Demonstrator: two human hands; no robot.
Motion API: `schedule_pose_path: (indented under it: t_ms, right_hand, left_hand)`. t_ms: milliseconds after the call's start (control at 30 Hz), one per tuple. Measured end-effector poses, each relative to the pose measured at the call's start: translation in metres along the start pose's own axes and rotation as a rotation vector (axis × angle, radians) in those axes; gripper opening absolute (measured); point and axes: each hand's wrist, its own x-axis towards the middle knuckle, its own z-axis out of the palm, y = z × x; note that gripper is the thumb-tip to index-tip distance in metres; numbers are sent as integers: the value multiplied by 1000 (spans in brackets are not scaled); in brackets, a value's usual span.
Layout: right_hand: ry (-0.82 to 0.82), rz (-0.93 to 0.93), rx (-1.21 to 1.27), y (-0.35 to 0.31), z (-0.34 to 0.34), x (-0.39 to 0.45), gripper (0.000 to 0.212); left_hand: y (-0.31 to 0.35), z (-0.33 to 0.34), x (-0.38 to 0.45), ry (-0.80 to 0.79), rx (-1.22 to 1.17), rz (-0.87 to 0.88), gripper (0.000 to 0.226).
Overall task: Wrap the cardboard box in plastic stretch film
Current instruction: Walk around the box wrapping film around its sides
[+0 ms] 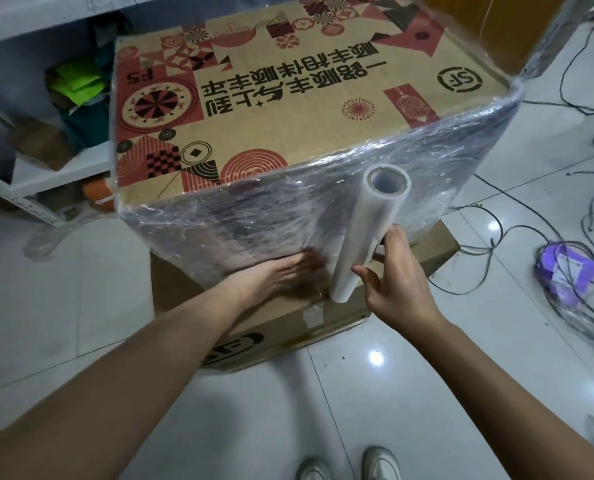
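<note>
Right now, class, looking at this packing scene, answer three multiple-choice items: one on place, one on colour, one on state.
1. Where does the printed cardboard box stand?
A. on a flatter cardboard box
B. on a shelf
C. on a chair

2. What colour is the packet among the cables on the floor?
A. green
B. purple
C. yellow

3. How is the box's top face?
A. fully filmed
B. torn open
C. bare of film

Key: 1 A, the flatter cardboard box lies under it; 2 B, the purple packet shows; 3 C, stretch film covers the sides only, while the right hand grips the film roll.
</note>
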Motion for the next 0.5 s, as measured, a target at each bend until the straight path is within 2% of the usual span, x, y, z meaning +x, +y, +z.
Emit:
schedule_pose_path:
  t_ms: [167, 267, 333, 500]
  right_hand:
    - [-21, -52, 120, 9, 0, 0, 50]
    - [-39, -1, 144, 11, -3, -4, 58]
    - [-23, 17, 117, 9, -1, -8, 59]
    - [75, 85, 85, -8, 12, -11, 59]
  left_hand:
    - [16, -13, 2, -165, -98, 18, 83]
    - [25, -17, 6, -93, -68, 152, 77]
    - [24, -13, 15, -24, -32, 161, 70]
    - [15, -11, 33, -111, -102, 89, 62]
